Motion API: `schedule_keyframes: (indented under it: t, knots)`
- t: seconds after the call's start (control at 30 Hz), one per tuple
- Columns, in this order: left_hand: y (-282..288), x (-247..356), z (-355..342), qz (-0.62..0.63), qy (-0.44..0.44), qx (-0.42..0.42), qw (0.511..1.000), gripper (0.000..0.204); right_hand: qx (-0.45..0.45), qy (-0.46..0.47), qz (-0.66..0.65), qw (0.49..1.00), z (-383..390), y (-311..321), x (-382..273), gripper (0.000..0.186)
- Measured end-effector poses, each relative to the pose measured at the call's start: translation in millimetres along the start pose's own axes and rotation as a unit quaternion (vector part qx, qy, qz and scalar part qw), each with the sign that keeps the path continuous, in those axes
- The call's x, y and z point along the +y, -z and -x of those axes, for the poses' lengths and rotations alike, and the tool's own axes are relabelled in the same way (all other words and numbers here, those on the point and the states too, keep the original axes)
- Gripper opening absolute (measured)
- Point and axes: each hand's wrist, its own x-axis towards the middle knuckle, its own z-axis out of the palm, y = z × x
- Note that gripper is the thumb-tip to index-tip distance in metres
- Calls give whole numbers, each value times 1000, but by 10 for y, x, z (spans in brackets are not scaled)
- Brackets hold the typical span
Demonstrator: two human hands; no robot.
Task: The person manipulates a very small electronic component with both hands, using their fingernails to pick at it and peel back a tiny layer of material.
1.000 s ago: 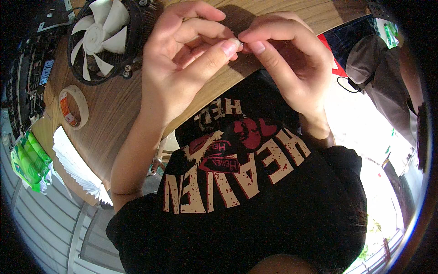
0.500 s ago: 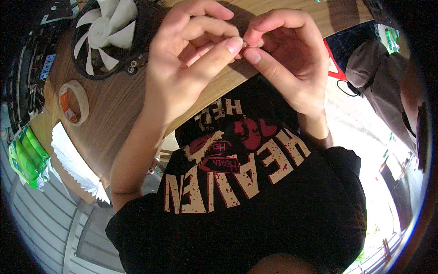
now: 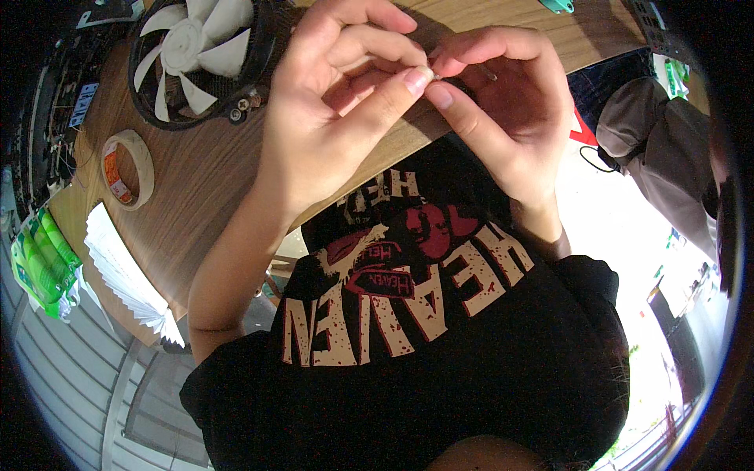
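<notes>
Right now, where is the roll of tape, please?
In the head view, the roll of tape lies on the wooden table at the left, below the white-bladed fan and above the pleated white paper.

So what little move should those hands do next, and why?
Maybe hold the left hand steady and gently close the right hand's thumb and first finger. The left hand seems to pinch a tiny thing, too small to make out, and the right fingertips are close beside it but look slightly apart.
</notes>
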Motion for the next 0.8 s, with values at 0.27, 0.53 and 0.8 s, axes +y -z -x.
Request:
schedule_keyframes:
  t: [0.27,0.53,0.8]
  knots:
    - [-19,18,17,-24,11,10,1000,33,14,-4,47,999,-51,-24,-114,31]
    - [-26,-17,28,-3,-47,5,999,35,-27,4,269,963,-135,56,-216,22]
    - [-26,-58,53,-18,-75,20,997,36,-28,-17,287,957,-149,61,-258,20]
